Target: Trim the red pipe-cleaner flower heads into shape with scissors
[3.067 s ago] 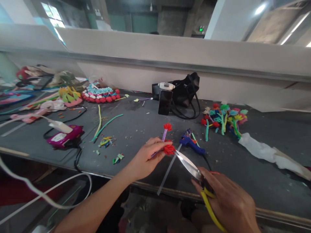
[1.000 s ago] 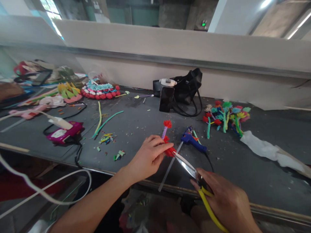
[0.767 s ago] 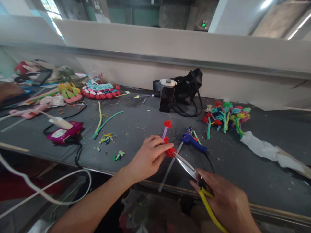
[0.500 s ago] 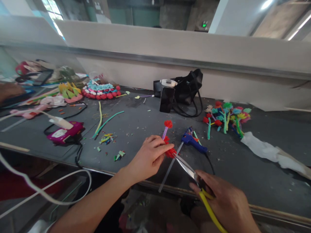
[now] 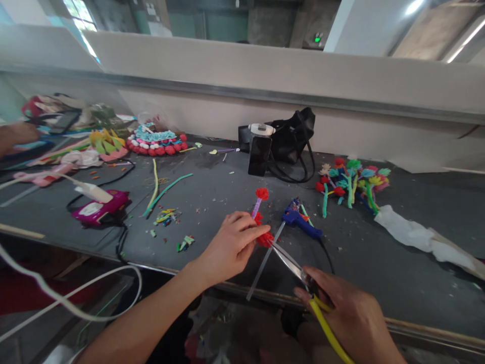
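Note:
My left hand (image 5: 231, 247) pinches a small red fuzzy flower (image 5: 264, 238) above the table's near edge, fingers closed on it. My right hand (image 5: 350, 318) grips scissors (image 5: 291, 260) with yellow handles, and the blade tips touch the red flower. Just beyond my fingers lies another red flower on a purple stem (image 5: 259, 199). A blue glue gun (image 5: 301, 225) lies to the right, with a clear glue stick (image 5: 264, 261) running down from it under the blades.
A pile of coloured pipe-cleaner flowers (image 5: 350, 184) and a white cloth (image 5: 411, 233) lie at right. A black bag (image 5: 291, 139) with a phone (image 5: 259, 155) stands behind. A magenta glue gun (image 5: 99, 210), loose stems and scraps lie at left. Another person's hand (image 5: 15, 135) shows at far left.
The scissor blades have closed against the red flower, and my right hand has slid slightly down. My left hand keeps its pinch in place. At far left, another person's hand has come further into view.

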Action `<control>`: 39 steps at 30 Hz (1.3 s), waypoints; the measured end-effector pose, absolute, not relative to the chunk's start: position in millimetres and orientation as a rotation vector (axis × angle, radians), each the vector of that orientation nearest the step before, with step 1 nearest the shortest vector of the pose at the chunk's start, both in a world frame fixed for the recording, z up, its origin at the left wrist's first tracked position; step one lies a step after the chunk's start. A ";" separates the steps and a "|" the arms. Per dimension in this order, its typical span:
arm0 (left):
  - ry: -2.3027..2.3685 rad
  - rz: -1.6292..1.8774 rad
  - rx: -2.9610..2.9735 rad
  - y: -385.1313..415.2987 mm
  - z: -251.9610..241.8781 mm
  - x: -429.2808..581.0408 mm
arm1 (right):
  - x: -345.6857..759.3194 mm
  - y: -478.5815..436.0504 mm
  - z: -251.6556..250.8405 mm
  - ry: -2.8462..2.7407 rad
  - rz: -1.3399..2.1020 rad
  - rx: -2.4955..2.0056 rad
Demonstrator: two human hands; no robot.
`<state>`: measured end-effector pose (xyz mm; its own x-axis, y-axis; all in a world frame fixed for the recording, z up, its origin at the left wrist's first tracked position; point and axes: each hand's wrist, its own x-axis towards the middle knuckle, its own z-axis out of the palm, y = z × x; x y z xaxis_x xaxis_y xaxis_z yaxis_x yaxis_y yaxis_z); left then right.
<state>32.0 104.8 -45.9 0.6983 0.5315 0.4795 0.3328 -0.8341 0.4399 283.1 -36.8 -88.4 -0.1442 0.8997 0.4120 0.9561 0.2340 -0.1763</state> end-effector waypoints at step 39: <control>0.648 0.888 2.418 112.9 -41.6 27.1 | 287.9 -28.9 -89.7 -2.081 -0.567 -1.704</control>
